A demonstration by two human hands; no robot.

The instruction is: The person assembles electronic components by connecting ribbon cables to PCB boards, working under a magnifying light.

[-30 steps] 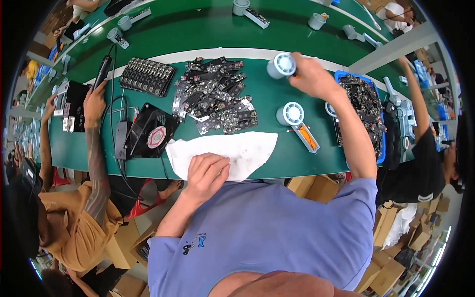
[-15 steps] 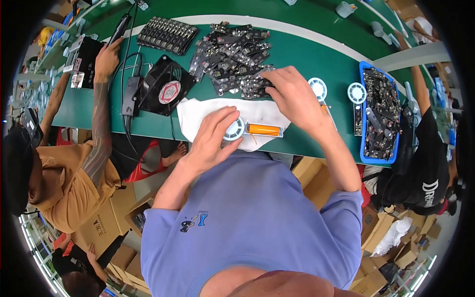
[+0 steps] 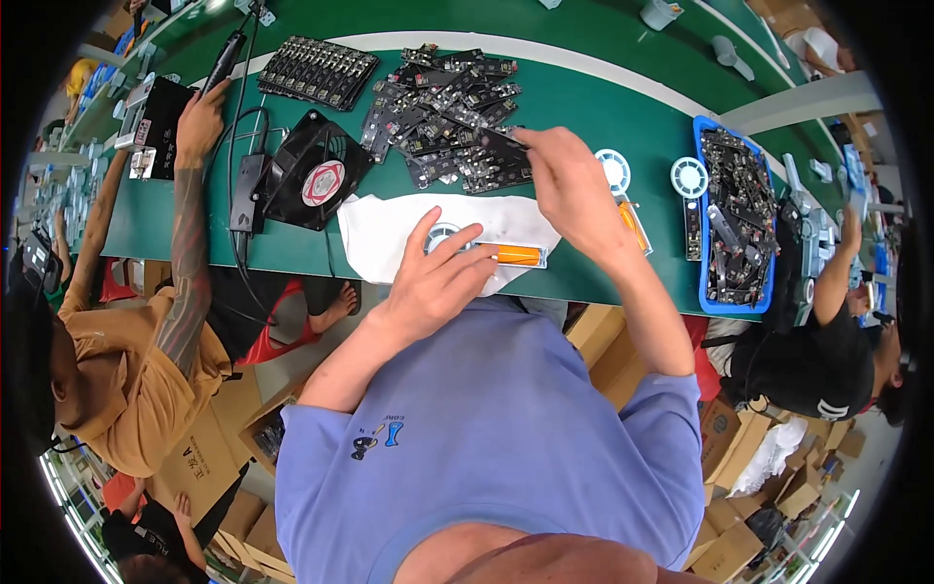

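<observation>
My left hand (image 3: 438, 277) lies over a handheld fan part on a white cloth (image 3: 370, 232). Its fingers are spread across a round, spoked white head (image 3: 443, 236), with an orange cylindrical battery (image 3: 518, 255) in a housing showing past the fingertips. They seem to touch the part without closing round it. My right hand (image 3: 567, 195) is at the near right edge of a heap of black circuit boards (image 3: 438, 107). Thumb and fingers are pinched on one circuit board (image 3: 504, 139), partly hidden by the fingers.
Right of my right hand lies another white-headed part (image 3: 613, 171) with an orange battery. Another round head (image 3: 690, 177) sits beside a blue tray (image 3: 704, 282) full of boards. Leftward are a black fan (image 3: 316, 175), cables and stacked boards (image 3: 319, 72). Co-workers flank me.
My left hand has shifted right, its fingers spreading over the round head toward the battery. My right hand now has a board pinched at the heap's edge. The whole view has shifted slightly.
</observation>
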